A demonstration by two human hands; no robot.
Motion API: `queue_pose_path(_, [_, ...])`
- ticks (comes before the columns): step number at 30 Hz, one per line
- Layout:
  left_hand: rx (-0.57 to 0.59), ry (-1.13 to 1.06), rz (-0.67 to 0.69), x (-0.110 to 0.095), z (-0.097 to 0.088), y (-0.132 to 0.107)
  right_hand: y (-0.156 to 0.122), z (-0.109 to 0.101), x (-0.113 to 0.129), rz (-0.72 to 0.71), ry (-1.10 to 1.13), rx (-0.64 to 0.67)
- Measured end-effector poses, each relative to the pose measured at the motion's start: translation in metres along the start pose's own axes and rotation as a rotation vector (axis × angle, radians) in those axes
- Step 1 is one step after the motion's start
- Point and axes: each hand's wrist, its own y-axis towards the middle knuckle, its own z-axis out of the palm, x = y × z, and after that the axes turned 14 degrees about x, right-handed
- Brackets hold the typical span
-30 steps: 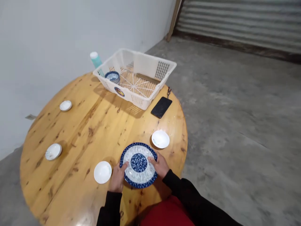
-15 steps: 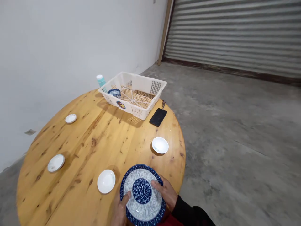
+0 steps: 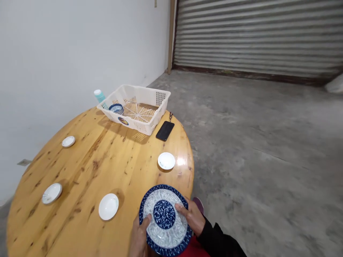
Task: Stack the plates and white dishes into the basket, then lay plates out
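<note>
At the near edge of the table (image 3: 88, 157), I've lifted the plate (image 3: 164, 219) clear toward me, left hand (image 3: 139, 237) and right hand (image 3: 194, 219) both clamped on its rim.

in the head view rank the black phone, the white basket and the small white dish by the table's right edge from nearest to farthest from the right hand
From the right hand, which grips the blue patterned plate:
1. small white dish, near the table's right edge, just beyond the plate.
2. black phone, farther along that edge, beside the basket.
3. white basket, at the table's far side.
</note>
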Motion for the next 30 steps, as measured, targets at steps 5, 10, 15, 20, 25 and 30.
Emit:
queue_pose_path(5, [0.079,-0.075,0.017,0.012,0.1,0.029,-0.012,-0.102,0.008,0.033,-0.058,-0.105])
queue_pose_path(10, [0.146,-0.076,0.095,0.031,0.207,0.058,-0.033,-0.213,0.04,0.081,-0.072,-0.18])
queue_pose_path(15, [0.209,-0.042,0.116,0.035,0.278,0.074,-0.044,-0.285,0.07,0.139,-0.137,-0.182])
queue_pose_path(20, [0.202,0.005,0.151,0.026,0.304,0.091,-0.031,-0.314,0.082,0.189,-0.093,-0.153])
queue_pose_path(25, [0.128,0.02,0.164,0.01,0.312,0.119,0.01,-0.332,0.093,0.229,-0.085,-0.088])
queue_pose_path(30, [0.043,0.155,0.317,-0.036,0.312,0.154,0.075,-0.341,0.118,0.276,-0.04,-0.007])
